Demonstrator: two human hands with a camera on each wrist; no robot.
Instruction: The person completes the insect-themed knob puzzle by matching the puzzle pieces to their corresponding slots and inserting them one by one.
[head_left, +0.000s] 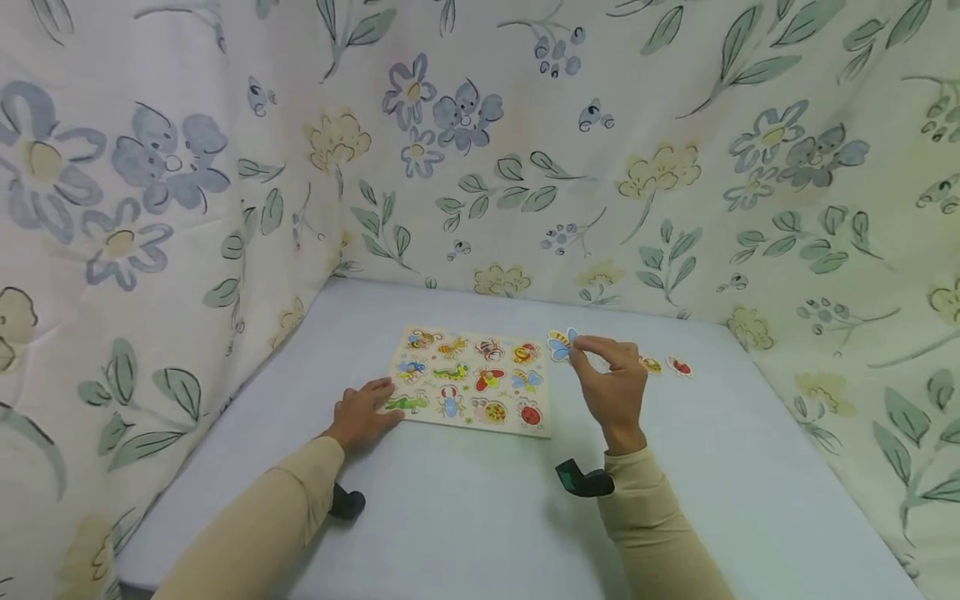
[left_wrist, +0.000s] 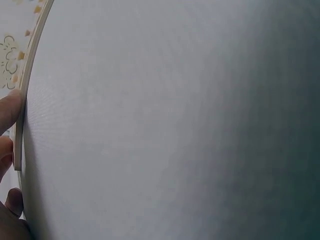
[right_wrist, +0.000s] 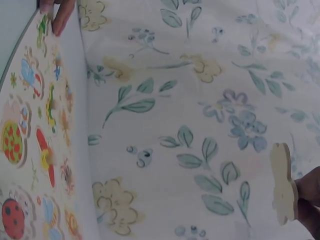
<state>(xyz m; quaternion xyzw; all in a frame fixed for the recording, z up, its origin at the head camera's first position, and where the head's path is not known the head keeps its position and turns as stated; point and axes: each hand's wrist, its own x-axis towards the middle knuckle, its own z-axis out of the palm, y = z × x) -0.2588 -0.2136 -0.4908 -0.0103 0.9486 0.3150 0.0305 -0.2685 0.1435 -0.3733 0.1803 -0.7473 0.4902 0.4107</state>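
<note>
My right hand (head_left: 613, 383) pinches a butterfly-shaped puzzle piece (head_left: 561, 344) between thumb and fingertips, raised beside the puzzle board's right edge. The piece has blue wings and a yellow striped body; in the right wrist view the plain wooden side of this piece (right_wrist: 283, 185) shows. My left hand (head_left: 365, 414) rests at the near left corner of the puzzle board (head_left: 471, 427), fingers along its left side and thumb at the front edge. Insect pictures in rows cover the board, among them a blue-winged butterfly picture (head_left: 527, 381) and a ladybug picture (head_left: 530, 414).
Past my right hand, a ladybug piece (head_left: 681, 367) and a small yellowish piece (head_left: 651, 365) lie on the white table (head_left: 480, 517); my hand partly hides that area. A floral curtain (head_left: 525, 167) encloses the back and sides. Black wrist devices stick out from both sleeves.
</note>
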